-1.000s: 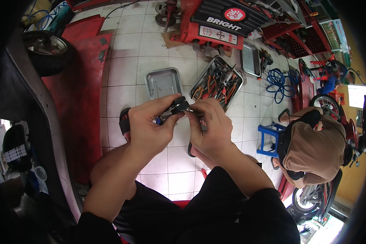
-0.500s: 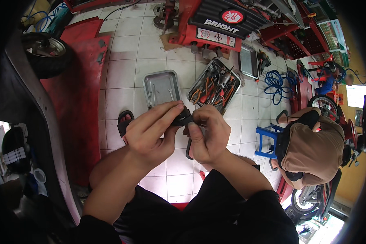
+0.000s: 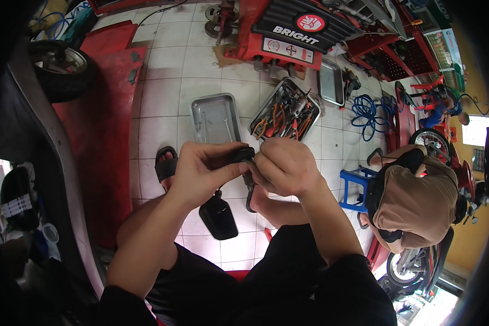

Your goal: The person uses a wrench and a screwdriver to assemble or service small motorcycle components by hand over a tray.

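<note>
Above my lap, my left hand [image 3: 204, 171] pinches a small, rounded black part [image 3: 243, 155] between thumb and fingers. Curled closed against its right side is my right hand [image 3: 285, 165]; its fingers hide what they grip. A short greyish rod [image 3: 248, 179] shows just under the right fingertips. Below my left hand hangs a glossy black motorcycle mirror [image 3: 218, 218], its thin stalk running up toward the hand. Whether the stalk joins the black part is hidden.
A metal tray [image 3: 216, 122] with spanners lies on the tiled floor, beside another tray full of pliers and screwdrivers [image 3: 288, 111]. A red lift platform [image 3: 100, 136] is at left. At right, a person [image 3: 418, 195] bends by a blue stool [image 3: 353, 187] and motorcycles.
My right hand has turned into a tighter fist over the part. My left hand has rotated and shifted slightly left. The mirror now shows below my hands.
</note>
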`<state>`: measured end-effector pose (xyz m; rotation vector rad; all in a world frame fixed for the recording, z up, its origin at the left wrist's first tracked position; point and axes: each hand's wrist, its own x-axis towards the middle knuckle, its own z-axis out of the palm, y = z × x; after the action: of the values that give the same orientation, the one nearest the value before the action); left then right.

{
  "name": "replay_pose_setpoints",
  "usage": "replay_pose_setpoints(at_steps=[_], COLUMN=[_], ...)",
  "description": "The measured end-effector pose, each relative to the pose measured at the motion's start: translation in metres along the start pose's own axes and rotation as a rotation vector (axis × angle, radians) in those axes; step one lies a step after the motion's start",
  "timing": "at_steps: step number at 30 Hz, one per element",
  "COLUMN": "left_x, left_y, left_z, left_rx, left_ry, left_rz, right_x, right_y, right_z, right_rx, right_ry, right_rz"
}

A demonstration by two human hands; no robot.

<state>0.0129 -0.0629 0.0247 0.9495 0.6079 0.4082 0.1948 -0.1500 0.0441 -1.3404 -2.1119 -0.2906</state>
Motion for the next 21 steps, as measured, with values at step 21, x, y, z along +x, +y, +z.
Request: replay_pose_setpoints(at_steps=[21], left_x=[0.020], left_y=[0.011], left_z=[-0.021], left_rx=[0.604], left_ry=[-0.194], left_rz=[-0.353], right_x=[-0.005], right_y=[-0.013], right_z=[0.002], right_rx=[0.262], right_ry=[-0.514], right_rz=[0.097])
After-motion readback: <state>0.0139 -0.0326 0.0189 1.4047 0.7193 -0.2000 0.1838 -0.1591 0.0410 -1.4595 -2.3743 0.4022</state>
